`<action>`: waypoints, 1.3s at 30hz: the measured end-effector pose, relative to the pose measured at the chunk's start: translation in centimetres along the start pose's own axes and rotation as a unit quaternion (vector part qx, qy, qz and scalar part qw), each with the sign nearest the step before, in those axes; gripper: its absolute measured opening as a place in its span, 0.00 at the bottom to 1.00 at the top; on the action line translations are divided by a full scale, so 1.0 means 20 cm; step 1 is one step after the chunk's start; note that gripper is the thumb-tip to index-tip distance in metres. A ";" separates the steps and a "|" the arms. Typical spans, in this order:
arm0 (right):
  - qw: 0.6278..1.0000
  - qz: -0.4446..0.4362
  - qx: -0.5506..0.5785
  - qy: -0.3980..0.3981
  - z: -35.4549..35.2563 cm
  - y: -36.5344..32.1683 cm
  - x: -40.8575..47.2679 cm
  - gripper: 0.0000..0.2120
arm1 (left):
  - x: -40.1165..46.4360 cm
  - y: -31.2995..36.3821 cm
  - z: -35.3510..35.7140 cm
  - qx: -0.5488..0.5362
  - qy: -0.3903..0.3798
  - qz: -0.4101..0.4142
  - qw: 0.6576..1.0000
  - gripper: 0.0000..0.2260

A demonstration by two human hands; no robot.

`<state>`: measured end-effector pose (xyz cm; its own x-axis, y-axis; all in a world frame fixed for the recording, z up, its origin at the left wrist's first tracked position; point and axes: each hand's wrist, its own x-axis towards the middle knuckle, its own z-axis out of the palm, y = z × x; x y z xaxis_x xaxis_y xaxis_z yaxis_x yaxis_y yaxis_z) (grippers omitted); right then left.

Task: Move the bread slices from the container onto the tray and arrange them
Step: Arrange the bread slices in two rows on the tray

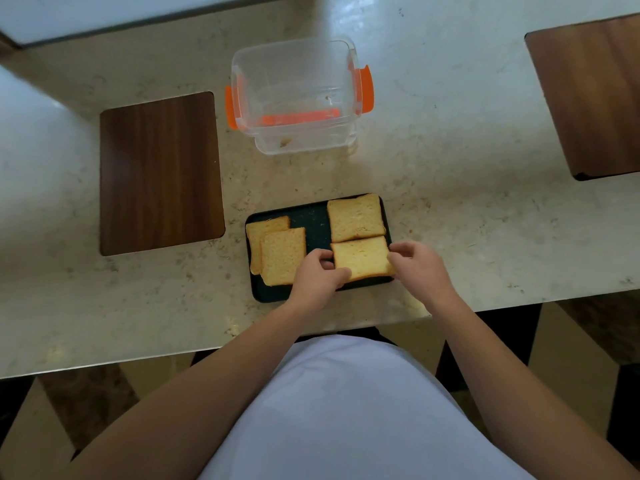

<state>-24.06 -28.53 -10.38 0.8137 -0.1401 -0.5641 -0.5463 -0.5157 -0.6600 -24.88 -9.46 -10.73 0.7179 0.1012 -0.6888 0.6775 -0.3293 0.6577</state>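
Note:
A dark tray point(311, 216) lies on the marble counter near its front edge. Several bread slices are on it: two overlapping at the left point(281, 254), one at the back right point(355, 217), and one at the front right point(362, 258). My left hand point(317, 277) pinches the front right slice at its left edge. My right hand point(417, 268) holds the same slice at its right edge. Behind the tray stands the clear container point(298, 95) with orange clips, holding only crumbs.
A dark wooden board point(159, 171) is set into the counter to the left of the tray. Another wooden board point(592, 98) sits at the far right. The counter's front edge runs just below the tray, with dark stools beneath it.

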 end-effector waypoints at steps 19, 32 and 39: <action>0.984 -0.122 -0.127 -0.017 0.03 0.20 0.02 0.27 | -0.01 -0.08 0.00 0.295 0.035 0.138 0.945 0.16; 0.996 -0.038 -0.070 -0.041 0.03 0.20 0.08 0.25 | 0.03 -0.04 0.02 0.245 0.017 0.105 0.964 0.21; 0.995 -0.069 -0.074 0.015 0.05 0.12 0.10 0.25 | 0.05 0.03 0.06 0.166 0.023 0.070 0.983 0.28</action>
<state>-23.95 -29.33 -13.61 0.8859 -0.0821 -0.4565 -0.3948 -0.6500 -0.6493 -24.02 -10.64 -11.37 0.8124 0.0721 -0.5787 0.4869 -0.6299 0.6051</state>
